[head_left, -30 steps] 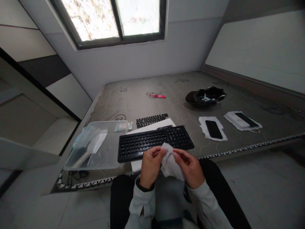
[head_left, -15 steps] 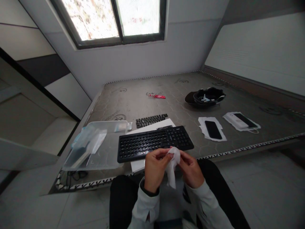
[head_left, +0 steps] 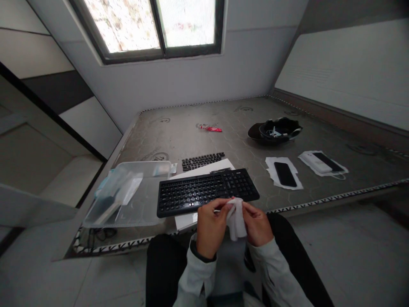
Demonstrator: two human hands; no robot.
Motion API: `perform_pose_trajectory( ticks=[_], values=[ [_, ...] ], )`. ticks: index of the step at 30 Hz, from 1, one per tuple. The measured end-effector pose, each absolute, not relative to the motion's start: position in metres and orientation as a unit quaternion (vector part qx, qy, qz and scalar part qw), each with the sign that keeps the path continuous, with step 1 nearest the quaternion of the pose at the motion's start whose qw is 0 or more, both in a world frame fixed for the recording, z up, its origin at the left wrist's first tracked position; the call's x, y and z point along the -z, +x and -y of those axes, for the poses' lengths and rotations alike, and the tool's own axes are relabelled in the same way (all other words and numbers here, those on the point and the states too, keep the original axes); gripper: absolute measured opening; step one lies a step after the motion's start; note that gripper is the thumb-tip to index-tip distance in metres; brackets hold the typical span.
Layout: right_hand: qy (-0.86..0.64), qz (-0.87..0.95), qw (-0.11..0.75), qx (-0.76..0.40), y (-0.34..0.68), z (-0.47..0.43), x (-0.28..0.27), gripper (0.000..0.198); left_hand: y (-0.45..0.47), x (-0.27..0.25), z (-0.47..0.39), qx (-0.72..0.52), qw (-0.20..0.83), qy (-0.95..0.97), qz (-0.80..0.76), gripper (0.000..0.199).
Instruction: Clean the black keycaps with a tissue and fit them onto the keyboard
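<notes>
A white wipe (head_left: 237, 221) hangs between my two hands, just in front of the keyboard. My left hand (head_left: 211, 226) pinches it from the left, and my right hand (head_left: 257, 225) grips its right side; fingers on both are closed. Whether a small thing sits inside the folds is hidden. Behind them lies a black keyboard (head_left: 198, 192) with its keycaps taken off over the main part, resting on a white board or sheet (head_left: 187, 221). Rows of loose black keycaps (head_left: 203, 161) stand just beyond it.
On the left sits a clear plastic box (head_left: 147, 217) with packets inside. To the right, a phone (head_left: 285, 174) lies on a white cloth, with another phone and white device (head_left: 319, 163) on a mask. Farther back are a dark cap (head_left: 271, 131) and a red packet (head_left: 212, 129).
The wipe's hanging end has swung right and spread wider between my hands. Both hands stay close together, with the left slightly farther right. The things on the bed have not moved.
</notes>
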State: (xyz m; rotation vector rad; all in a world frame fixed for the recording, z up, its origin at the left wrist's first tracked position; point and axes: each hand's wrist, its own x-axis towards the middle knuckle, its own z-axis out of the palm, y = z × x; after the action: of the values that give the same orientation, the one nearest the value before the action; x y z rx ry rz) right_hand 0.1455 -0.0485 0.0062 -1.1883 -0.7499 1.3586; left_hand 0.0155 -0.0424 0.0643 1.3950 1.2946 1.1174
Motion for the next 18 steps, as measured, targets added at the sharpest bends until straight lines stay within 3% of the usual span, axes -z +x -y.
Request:
perform_pose_trajectory(
  ticks=[7,13,15,18],
  values=[
    [-0.438,0.313,0.569,-0.621,0.139,0.050,-0.013,0.035,0.015,-0.055,0.036,-0.476,0.518,0.476,-0.528,0.021],
    [-0.457,0.274,0.596,-0.600,0.143,0.051,-0.013,0.039,0.018,-0.048,0.034,-0.491,0.636,0.392,-0.449,0.031],
    [-0.464,0.268,0.598,-0.596,0.143,0.050,-0.014,0.040,0.022,-0.048,0.035,-0.498,0.626,0.403,-0.444,0.029],
    [-0.464,0.239,0.617,-0.590,0.143,0.050,-0.016,0.039,0.029,-0.052,0.040,-0.515,0.516,0.471,-0.497,0.025]
  ],
)
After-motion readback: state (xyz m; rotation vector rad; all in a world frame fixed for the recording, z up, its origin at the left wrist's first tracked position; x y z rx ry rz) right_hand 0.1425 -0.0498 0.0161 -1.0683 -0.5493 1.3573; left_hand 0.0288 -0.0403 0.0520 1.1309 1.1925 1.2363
